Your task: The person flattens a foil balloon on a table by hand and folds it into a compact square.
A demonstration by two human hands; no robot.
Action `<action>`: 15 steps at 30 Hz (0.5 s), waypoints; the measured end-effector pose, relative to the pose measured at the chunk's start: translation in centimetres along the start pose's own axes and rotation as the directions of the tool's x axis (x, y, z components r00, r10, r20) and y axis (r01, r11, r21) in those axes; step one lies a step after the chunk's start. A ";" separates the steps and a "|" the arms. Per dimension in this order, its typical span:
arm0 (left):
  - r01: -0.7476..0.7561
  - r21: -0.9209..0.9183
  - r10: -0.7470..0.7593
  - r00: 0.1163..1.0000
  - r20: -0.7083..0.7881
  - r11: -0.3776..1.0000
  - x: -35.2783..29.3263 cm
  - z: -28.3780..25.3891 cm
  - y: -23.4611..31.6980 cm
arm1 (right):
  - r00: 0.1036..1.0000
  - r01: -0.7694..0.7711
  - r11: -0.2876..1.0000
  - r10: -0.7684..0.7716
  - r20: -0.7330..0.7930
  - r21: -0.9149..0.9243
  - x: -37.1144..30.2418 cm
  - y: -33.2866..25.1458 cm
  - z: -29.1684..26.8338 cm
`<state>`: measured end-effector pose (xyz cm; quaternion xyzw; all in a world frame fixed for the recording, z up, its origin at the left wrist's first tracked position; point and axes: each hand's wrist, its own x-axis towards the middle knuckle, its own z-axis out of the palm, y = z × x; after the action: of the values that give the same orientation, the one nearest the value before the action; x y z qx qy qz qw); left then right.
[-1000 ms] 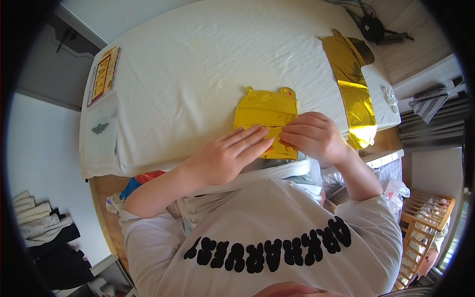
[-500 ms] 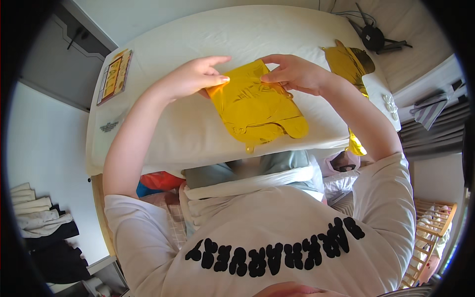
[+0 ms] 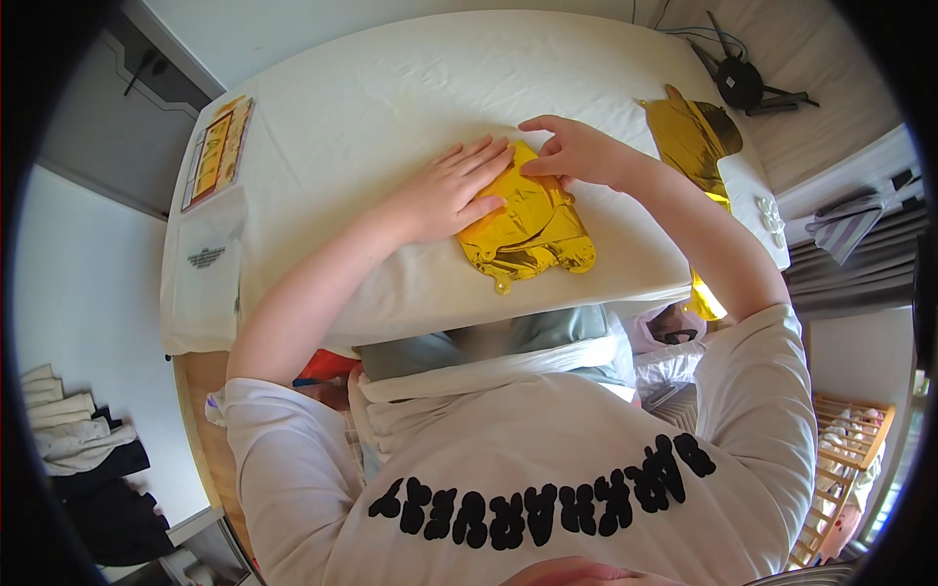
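A flat, folded gold foil balloon [image 3: 532, 227] lies creased on the white-covered table, close to its front edge. My left hand [image 3: 451, 190] rests palm down over the balloon's upper left side, fingers stretched out and the thumb apart. At the upper right edge of the foil is my right hand [image 3: 584, 151]: its thumb and lower fingers hold that edge, while the index finger reaches out over the cloth. Part of the lower fingers is hidden behind the hand.
A second gold foil piece [image 3: 684, 132] lies beyond my right forearm. A black device with antennas [image 3: 740, 82] stands at the back right, a white ribbon bundle [image 3: 771, 220] at the right edge. On the left are a printed card [image 3: 219, 151] and a clear plastic bag [image 3: 207, 256].
The foil balloon has come down from between both raised hands onto the table. My left hand has gone from pinching its corner to lying flat on it.
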<state>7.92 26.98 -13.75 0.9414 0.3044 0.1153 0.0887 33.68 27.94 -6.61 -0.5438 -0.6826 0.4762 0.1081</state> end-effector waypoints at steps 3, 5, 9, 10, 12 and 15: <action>0.020 0.049 -0.024 0.996 0.089 0.999 0.4 -0.6 0.7 | 0.998 -0.026 0.999 0.025 -0.053 -0.018 0.2 0.4 -0.6; 0.017 0.052 -0.021 0.996 0.086 0.999 0.4 -0.7 1.0 | 0.993 0.035 0.999 -0.034 -0.116 0.001 1.0 1.2 -1.0; 0.025 0.059 -0.029 0.997 0.075 0.998 0.2 -0.7 1.0 | 0.998 -0.005 1.000 0.005 -0.070 0.000 1.2 0.8 -1.1; 0.024 0.058 -0.028 0.997 0.076 0.998 0.2 -0.6 1.0 | 0.999 -0.020 1.000 0.021 -0.045 0.015 1.3 0.7 -1.1; 0.020 0.061 -0.024 0.998 0.062 0.998 0.1 -0.5 0.8 | 0.999 -0.034 0.999 0.034 -0.018 0.027 1.4 0.3 -1.1; -0.002 0.069 0.000 1.000 0.022 0.998 0.2 -0.1 0.6 | 0.998 -0.063 0.998 0.063 -0.006 0.008 1.3 -0.2 -1.3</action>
<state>8.41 26.64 -13.51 0.9452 0.3068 0.0946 0.0591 33.91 29.69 -6.28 -0.5663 -0.6627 0.4803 0.0972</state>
